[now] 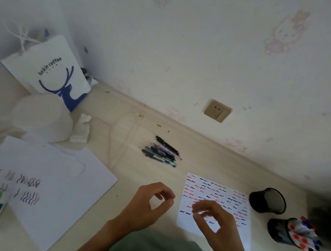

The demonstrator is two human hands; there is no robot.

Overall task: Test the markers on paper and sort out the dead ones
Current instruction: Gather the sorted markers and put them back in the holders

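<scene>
Hovering above the tabletop (161,113), both hands hold nothing. The left hand (148,204) has its fingers (165,191) curled, thumb and forefinger tips nearly meeting in a ring. The right hand (217,222) hangs over the test sheet (214,194), its fingers bent in a similar loose ring, blurred at the tips.

The test sheet lies just right of centre, covered with short red, blue and black squiggles. A pile of pens (162,151) lies farther back toward the wall, side by side, their long axes running from upper left to lower right; which end carries the tips I cannot tell. At the right, a black mesh cup (267,201) stands near the sheet's edge, and just beside it a second cup (281,233) holds markers (304,235) with red and blue ends pointing toward the lower right. Larger paper sheets (63,187) with scribbles lie at the left.
</scene>
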